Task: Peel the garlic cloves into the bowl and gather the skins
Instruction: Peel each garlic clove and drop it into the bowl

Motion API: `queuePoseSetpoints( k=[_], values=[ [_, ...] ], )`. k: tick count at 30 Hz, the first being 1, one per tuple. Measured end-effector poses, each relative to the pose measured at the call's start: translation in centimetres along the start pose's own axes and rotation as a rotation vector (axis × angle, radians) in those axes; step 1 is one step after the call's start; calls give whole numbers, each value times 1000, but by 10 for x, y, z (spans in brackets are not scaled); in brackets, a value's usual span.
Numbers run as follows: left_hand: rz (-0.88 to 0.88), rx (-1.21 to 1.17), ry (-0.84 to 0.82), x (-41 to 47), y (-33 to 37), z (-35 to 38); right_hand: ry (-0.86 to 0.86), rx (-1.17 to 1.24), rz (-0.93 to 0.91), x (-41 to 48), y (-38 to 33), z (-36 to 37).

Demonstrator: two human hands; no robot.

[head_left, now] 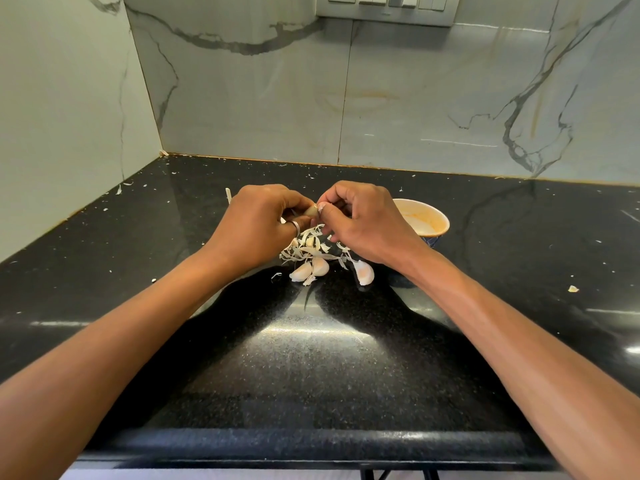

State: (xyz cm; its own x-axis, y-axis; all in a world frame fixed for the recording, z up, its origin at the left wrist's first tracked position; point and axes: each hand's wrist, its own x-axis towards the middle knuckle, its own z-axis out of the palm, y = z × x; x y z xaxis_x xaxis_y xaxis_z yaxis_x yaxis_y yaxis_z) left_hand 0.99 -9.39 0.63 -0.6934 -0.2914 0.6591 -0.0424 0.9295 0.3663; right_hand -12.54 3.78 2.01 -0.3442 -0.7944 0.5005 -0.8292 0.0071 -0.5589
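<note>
My left hand [258, 223] holds a garlic clove [310, 211] between curled fingers and thumb above the black counter. My right hand [360, 220] pinches the clove's tip with thumb and forefinger. Below both hands lies a heap of pale garlic skins [308, 247]. Two unpeeled cloves [310, 268] sit together at the heap's near edge, and a third clove [363, 271] lies to their right. A small white bowl [427, 221] stands just right of my right hand, partly hidden by it; its contents cannot be made out.
The black speckled counter [311, 358] runs back to marble walls at the rear and left. Small skin flakes lie scattered across it, one at the right [573, 289]. A thin white strip [228, 195] pokes out behind my left hand. A switch panel [384, 8] is on the rear wall.
</note>
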Motion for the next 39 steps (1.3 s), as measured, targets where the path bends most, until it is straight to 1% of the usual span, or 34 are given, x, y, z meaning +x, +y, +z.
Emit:
queuePoseSetpoints(
  k=[12,18,26,32,39],
  values=[
    [-33,-27,-25,-2,6,0,29,-33,15,-1,-2,1],
    [-48,-52,-31,-2,9,-1,43,8,74,1,-3,1],
    [-157,-175,1,0,12,-2,51,141,169,2,-8,-1],
    [-229,-290,6,0,15,-4,74,147,178,2,-9,-1],
    [-288,-382,51,3,16,-6,109,116,184,1,-12,-3]
  ],
)
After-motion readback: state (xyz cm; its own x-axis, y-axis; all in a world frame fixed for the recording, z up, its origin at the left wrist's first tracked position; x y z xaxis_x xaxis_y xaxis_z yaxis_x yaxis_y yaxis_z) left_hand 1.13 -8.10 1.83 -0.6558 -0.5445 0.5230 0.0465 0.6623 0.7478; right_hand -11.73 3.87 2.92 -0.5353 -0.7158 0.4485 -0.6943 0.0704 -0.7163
